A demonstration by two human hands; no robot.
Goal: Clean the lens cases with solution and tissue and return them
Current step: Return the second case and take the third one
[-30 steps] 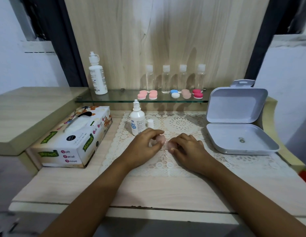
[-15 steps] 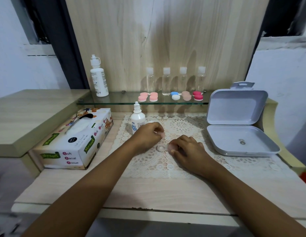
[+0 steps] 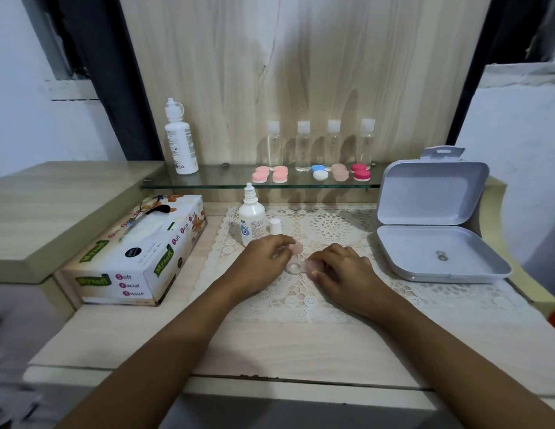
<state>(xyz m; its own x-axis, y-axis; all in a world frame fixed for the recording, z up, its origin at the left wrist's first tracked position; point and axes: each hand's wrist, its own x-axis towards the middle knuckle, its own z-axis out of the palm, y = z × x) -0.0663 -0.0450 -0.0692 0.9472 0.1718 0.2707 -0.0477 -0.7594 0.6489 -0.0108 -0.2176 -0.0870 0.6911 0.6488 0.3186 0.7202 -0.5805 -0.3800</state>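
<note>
Uncapping stage. Pinching pale pink round cap in left hand, gripping translucent twin-well lens case in right hand, just in front of small white solution bottle. Next, likely: unscrew second cap.

Lace mat on wooden table, open grey box at right — four clear bottles on glass shelf

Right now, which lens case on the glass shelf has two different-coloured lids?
The middle case: one blue lid, one white. Every other case has matching lids.
</note>
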